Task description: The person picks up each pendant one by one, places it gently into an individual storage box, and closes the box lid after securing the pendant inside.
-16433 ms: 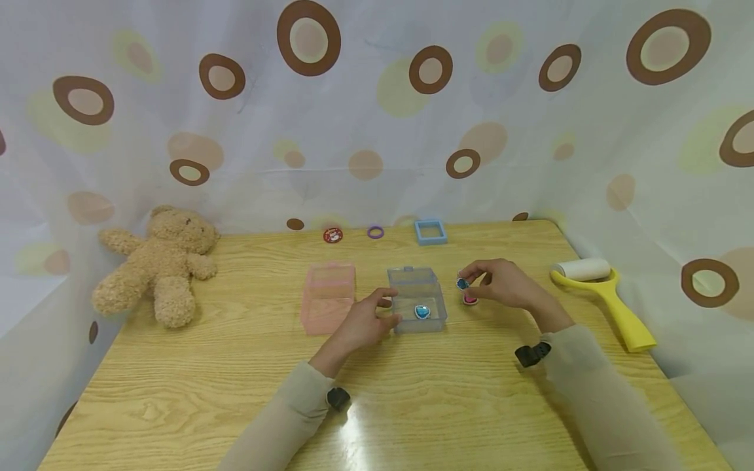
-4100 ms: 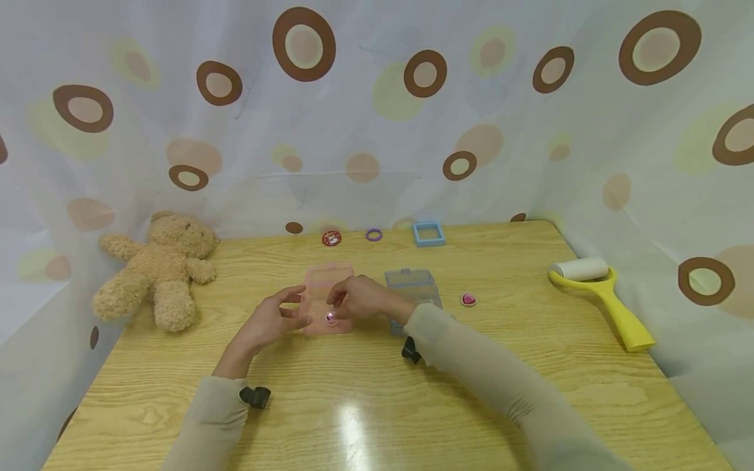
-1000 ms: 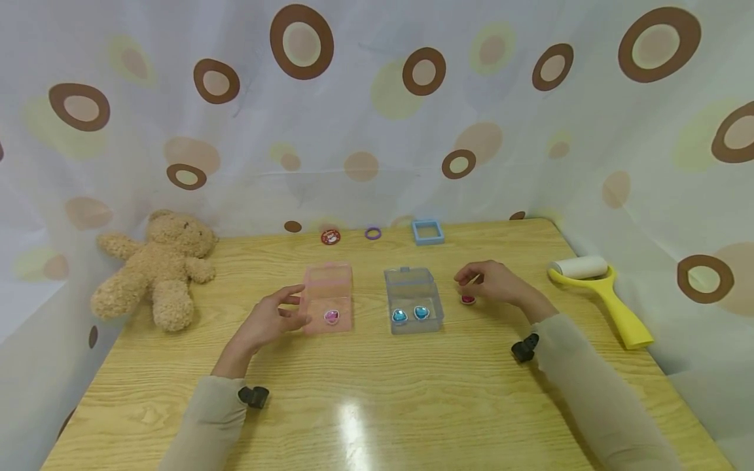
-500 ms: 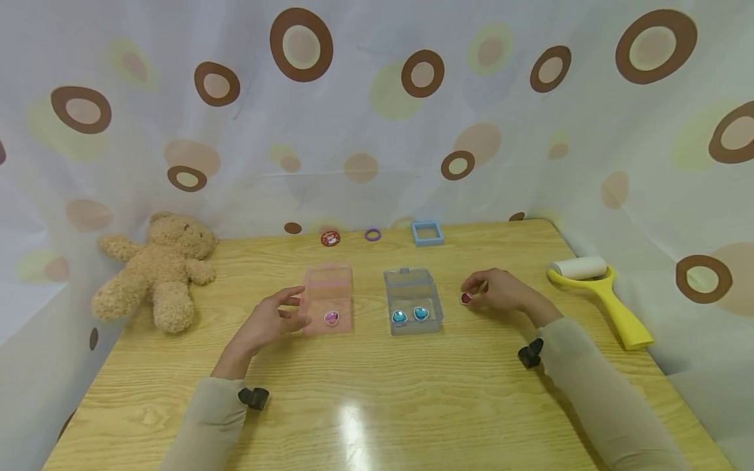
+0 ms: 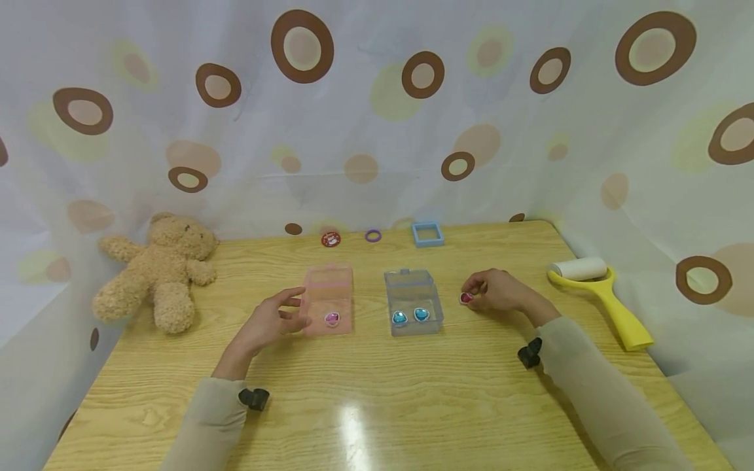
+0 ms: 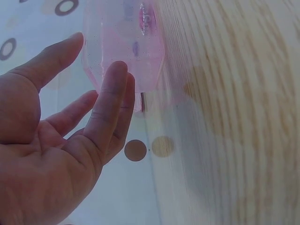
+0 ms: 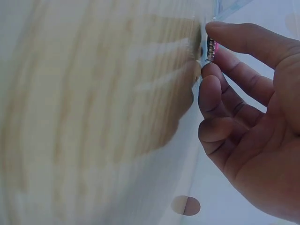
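Note:
On the right of the table my right hand [image 5: 497, 290] pinches a dark pink heart-shaped gem [image 5: 466, 297] with a silvery rim, between thumb and fingertips. The right wrist view has the same gem [image 7: 211, 49] edge-on, close to the tabletop. My left hand [image 5: 272, 322] is beside the left wall of a clear pink lidded box [image 5: 319, 306], thumb and fingers spread apart, gripping nothing. In that box lies one pink gem [image 5: 332, 318]. A clear grey-blue box [image 5: 432, 324], lid raised, contains two blue gems [image 5: 400, 317] side by side.
A teddy bear [image 5: 161, 268] lies at the left. Along the back edge are a red round badge [image 5: 331, 239], a purple ring [image 5: 374, 230] and a light blue square frame [image 5: 428, 243]. A yellow-handled lint roller [image 5: 621, 317] lies at the right edge.
A second blue gem now lies in the grey-blue box and a pink one in the pink box. My left hand moved left to the pink box; my right hand went back right and pinched the dark pink gem.

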The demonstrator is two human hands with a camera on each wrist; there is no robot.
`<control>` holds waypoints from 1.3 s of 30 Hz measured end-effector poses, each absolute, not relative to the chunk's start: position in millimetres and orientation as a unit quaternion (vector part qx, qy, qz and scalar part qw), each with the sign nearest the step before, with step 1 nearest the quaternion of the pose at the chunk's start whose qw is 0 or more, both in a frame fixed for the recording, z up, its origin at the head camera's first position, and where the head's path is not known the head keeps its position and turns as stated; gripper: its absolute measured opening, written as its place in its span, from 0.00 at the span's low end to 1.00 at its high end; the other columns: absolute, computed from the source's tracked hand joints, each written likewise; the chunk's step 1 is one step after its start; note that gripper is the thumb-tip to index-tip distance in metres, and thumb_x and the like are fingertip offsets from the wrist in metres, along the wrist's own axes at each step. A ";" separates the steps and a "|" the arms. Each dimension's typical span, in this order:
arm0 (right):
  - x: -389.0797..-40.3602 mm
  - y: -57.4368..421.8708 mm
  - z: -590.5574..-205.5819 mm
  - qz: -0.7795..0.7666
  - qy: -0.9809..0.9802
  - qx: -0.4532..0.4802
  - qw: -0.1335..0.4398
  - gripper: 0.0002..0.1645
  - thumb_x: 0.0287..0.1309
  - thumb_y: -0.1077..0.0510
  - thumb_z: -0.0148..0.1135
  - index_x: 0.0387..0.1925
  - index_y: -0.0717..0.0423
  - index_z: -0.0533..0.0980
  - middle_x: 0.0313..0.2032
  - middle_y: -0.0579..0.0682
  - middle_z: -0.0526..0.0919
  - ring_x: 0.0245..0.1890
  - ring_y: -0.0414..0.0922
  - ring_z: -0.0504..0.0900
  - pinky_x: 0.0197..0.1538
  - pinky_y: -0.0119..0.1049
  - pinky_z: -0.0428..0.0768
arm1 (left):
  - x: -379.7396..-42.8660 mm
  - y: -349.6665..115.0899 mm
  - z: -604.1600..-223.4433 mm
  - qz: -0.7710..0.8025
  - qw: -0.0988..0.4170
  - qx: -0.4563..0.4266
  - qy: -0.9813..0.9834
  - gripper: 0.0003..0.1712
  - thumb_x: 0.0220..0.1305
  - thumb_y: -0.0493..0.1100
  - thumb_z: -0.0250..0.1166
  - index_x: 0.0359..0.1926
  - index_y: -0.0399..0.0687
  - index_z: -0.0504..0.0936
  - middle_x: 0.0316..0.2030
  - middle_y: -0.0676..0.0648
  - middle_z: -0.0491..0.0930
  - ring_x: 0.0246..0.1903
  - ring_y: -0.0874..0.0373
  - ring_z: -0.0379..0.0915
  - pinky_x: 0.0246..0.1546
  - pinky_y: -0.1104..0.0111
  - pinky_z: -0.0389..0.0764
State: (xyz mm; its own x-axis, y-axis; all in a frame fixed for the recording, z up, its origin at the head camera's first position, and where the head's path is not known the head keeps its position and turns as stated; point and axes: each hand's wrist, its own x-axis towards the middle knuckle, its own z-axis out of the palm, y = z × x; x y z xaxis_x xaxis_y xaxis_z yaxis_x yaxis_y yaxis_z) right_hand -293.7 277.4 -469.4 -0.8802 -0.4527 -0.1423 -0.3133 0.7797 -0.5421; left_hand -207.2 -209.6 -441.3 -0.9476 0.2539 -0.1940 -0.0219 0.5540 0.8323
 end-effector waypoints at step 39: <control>-292.8 222.1 -428.4 -0.351 0.900 -0.241 0.098 0.17 0.60 0.53 0.70 0.51 0.49 0.82 0.44 0.50 0.85 0.38 0.44 0.82 0.45 0.38 0.81 | -207.3 -209.2 -441.8 0.465 0.141 0.066 0.872 0.40 0.67 0.43 0.67 0.76 0.45 0.59 0.67 0.32 0.69 0.58 0.38 0.73 0.48 0.57 0.83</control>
